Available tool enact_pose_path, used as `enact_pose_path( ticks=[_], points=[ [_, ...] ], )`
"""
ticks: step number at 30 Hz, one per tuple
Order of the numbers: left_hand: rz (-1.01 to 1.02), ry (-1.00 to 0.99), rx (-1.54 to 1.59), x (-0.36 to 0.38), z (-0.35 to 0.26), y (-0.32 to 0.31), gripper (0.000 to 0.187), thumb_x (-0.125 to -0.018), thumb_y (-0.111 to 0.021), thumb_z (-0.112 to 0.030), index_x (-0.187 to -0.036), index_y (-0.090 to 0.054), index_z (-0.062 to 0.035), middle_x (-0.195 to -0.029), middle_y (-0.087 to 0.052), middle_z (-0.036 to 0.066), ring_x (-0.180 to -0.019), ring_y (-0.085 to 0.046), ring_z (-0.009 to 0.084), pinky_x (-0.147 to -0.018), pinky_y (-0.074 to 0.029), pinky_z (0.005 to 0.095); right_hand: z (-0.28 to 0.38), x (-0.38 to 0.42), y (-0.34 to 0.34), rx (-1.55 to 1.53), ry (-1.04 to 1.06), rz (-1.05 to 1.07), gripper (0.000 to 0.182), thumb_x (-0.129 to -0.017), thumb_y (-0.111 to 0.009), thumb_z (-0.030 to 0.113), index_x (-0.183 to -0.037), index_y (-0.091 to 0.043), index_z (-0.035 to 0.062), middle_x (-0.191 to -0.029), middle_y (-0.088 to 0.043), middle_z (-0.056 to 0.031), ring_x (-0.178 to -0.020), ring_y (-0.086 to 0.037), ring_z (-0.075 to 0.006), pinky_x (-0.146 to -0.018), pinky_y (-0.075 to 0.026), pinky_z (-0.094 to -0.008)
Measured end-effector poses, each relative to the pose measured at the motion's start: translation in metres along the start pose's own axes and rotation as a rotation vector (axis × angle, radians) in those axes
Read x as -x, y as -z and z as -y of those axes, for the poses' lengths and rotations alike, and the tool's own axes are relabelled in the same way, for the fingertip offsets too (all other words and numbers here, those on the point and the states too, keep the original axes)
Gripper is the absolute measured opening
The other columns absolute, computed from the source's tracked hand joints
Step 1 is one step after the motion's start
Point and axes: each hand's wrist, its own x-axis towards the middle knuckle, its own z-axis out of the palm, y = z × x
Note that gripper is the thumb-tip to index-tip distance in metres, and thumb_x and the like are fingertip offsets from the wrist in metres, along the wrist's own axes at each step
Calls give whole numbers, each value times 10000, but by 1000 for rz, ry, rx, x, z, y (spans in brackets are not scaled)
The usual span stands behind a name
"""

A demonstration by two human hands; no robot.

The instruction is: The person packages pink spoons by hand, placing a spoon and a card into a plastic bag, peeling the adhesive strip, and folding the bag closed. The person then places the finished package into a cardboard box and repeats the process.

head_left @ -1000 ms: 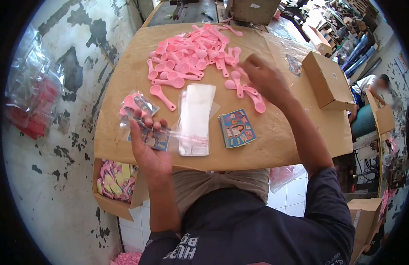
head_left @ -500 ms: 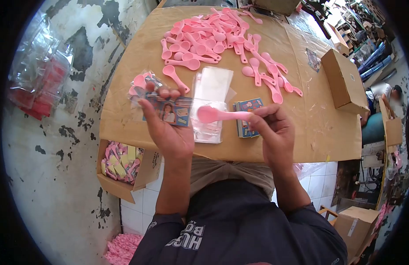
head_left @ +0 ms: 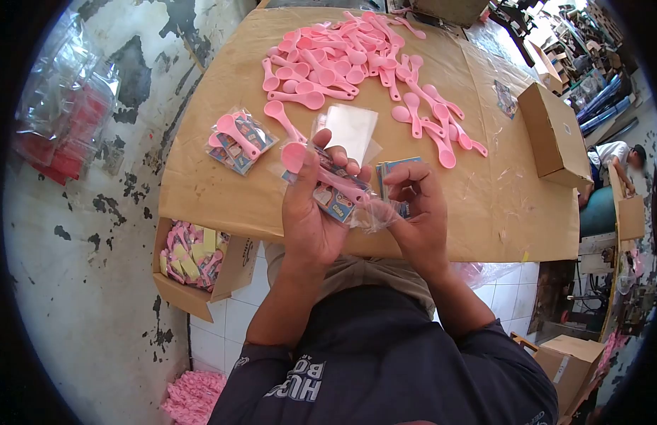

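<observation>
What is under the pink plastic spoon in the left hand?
A blue printed card shows beneath the pink spoon; whatever the spoon and left hand cover cannot be seen.

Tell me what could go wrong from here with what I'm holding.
The spoon in your left hand might slip out; I can't tell whether it's fully inside the bag. The bag could snag or tear, as its film looks crumpled beside your right hand. That hand may also nudge the cards, which it partly hides, though the gap is hard to judge.
</observation>
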Motion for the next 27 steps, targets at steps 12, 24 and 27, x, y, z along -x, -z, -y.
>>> enact_pose_path(
  ticks=[12,24,27],
  points=[
    [-20,160,-84,-4,-4,6,375,-1091,-535,-218,-1435,-487,-75,-1235,-641,92,-1111,-655,190,-1082,-520,447,19,-10,20,453,561,74,312,-787,-860,92,-1079,-750,105,-1299,-618,-119,-1061,-589,-259,-890,-492,-385],
    [-11,467,13,1,-9,-18,474,-1098,-481,-308,-1461,-440,-6,-1458,-551,205,-1313,-572,301,-1088,-490,474,36,-20,20,755,584,164,383,-847,-702,7,-1111,-798,267,-1452,-597,-106,-1400,-476,-378,-1138,-424,-476],
    [-35,456,-90,7,-6,-14,502,-1096,-482,-317,-1483,-415,-4,-1451,-554,206,-1305,-573,282,-1070,-498,475,38,-23,18,608,579,240,368,-838,-700,1,-1079,-802,259,-1450,-599,-106,-1391,-484,-387,-1124,-439,-479]
  ],
)
